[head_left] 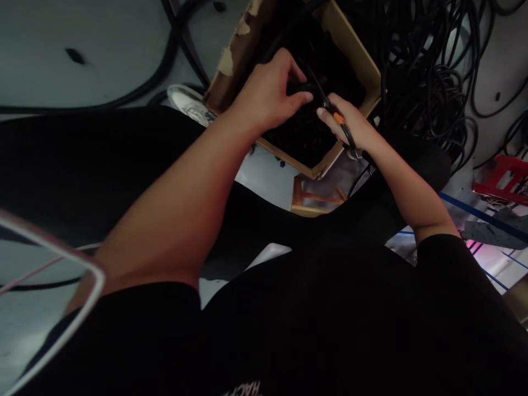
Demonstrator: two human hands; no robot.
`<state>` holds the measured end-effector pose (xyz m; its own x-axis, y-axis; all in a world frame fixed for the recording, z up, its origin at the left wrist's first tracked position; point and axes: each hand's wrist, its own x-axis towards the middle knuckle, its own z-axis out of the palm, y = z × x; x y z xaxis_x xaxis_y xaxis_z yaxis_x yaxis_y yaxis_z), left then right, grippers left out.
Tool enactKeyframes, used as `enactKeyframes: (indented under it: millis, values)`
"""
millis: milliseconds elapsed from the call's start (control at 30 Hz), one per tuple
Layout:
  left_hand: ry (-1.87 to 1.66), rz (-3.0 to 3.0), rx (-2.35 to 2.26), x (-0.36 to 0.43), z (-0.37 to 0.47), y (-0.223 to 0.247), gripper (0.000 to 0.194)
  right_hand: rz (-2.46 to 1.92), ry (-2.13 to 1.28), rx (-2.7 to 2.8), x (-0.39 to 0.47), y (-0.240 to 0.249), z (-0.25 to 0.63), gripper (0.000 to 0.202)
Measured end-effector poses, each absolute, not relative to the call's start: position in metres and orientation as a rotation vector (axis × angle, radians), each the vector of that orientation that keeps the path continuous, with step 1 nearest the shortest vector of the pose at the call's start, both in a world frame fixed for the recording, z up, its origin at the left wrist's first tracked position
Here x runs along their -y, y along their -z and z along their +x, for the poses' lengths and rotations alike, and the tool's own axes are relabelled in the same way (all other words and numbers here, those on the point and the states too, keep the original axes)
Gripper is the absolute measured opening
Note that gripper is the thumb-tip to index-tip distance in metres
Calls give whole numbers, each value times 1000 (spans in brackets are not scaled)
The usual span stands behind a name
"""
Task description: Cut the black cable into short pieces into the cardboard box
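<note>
Over an open cardboard box (350, 38), my left hand (268, 91) is closed, with its thumb and fingers around a thick black cable (291, 25). A dark end of it pokes out past the fingertips. Just to the right, my right hand (355, 124) grips a hand tool with black and orange handles (339, 117), which looks like pliers or cutters. The tool's dark front points up and left, close to the cable end; whether they touch I cannot tell. Below both hands, the box holds a dark mass of small black pieces (305, 140), too dim to make out singly.
Coiled black cables (437, 93) are heaped right of the box. Another thick cable (140, 91) curves across the grey floor at left. A wooden stool-like frame (307, 210) lies below the box, a red plastic stool (505, 179) at far right. A white shoe (190, 104) touches the box's left side.
</note>
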<state>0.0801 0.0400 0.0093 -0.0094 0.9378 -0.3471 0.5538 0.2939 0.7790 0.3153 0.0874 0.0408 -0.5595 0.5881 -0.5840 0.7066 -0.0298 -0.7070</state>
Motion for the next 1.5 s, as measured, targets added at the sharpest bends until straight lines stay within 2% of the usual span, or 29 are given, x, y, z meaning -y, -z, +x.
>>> enactKeyframes:
  millis: [200,467,767,1100,1233,1500]
  values:
    - [-511,1424,-1615,-38,70,-7,32,1485,1758,-1952,-85,-38,322,61]
    - [-296,1540,-1665,-33,60,-4,39,1432,1823,-1863,-82,-21,331,64]
    - [-395,1484,-1723,-35,58,-3,43,1407,1837,-1865,-84,-6,333,60]
    - [-438,1424,-1819,-38,75,-9,31,1243,1757,-2193,-89,-9,317,52]
    - [-432,1434,-1793,-38,79,-12,28,1332,1731,-2149,-88,-17,307,52]
    - [-524,1479,-1751,-37,75,-4,24,1366,1830,-2086,-92,-15,302,64]
